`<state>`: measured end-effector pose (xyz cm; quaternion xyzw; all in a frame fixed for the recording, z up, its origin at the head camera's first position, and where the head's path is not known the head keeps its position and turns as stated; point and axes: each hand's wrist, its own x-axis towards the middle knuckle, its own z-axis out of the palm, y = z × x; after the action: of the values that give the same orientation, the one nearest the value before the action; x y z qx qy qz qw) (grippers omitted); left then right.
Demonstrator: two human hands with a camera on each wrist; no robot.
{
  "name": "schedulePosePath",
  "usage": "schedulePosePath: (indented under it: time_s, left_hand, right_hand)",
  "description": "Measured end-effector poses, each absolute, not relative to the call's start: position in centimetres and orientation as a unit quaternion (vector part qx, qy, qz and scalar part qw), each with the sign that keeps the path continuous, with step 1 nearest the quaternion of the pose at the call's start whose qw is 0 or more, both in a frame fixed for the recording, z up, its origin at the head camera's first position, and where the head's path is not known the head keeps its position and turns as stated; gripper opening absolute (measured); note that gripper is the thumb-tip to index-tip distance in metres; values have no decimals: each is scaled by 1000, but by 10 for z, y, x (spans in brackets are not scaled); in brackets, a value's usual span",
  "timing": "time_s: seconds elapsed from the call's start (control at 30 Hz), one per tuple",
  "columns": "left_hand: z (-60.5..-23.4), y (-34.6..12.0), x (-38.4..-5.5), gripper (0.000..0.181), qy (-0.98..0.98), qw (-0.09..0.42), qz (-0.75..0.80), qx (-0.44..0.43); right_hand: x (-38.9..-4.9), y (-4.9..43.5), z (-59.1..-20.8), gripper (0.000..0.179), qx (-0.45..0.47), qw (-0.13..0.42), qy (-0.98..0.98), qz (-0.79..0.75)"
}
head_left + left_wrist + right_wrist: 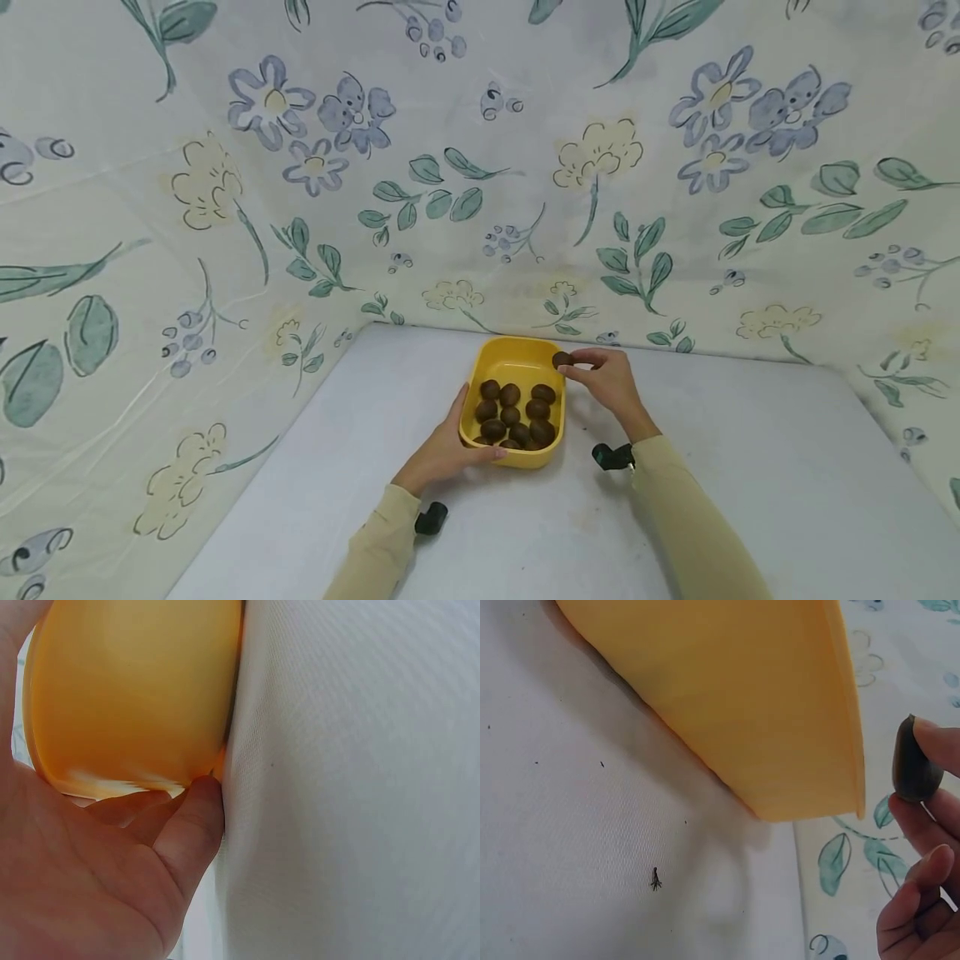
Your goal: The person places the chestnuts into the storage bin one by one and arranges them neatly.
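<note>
A yellow box (514, 350) stands on the white table, with several brown chestnuts (510, 415) gathered in its near half. My left hand (444, 450) grips the box at its near left corner, the thumb on the near rim and the fingers along the left side. In the left wrist view the fingertips (199, 802) reach low on the yellow wall, close to the table. Over the right rim, toward the far end, my right hand (609, 379) pinches one chestnut (913, 765) between thumb and fingers. This chestnut is dark and oval with a small pointed tip.
The white table (750, 467) carries tiny dark specks and a small twig-like bit (655, 879) beside the box. Behind and at the sides hangs a flower-patterned cloth (480, 125). Black wrist devices (611, 456) sit at both sleeves.
</note>
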<state>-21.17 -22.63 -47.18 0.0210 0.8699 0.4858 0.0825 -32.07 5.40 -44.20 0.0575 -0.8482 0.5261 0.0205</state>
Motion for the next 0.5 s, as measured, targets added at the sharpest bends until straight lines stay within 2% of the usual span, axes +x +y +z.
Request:
schedulePosePath:
  time_s: [0.5]
  left_hand:
    - [-470, -226, -211, 134, 865, 85, 494, 22]
  right_hand:
    - [-328, 31, -442, 42, 92, 6, -882, 462]
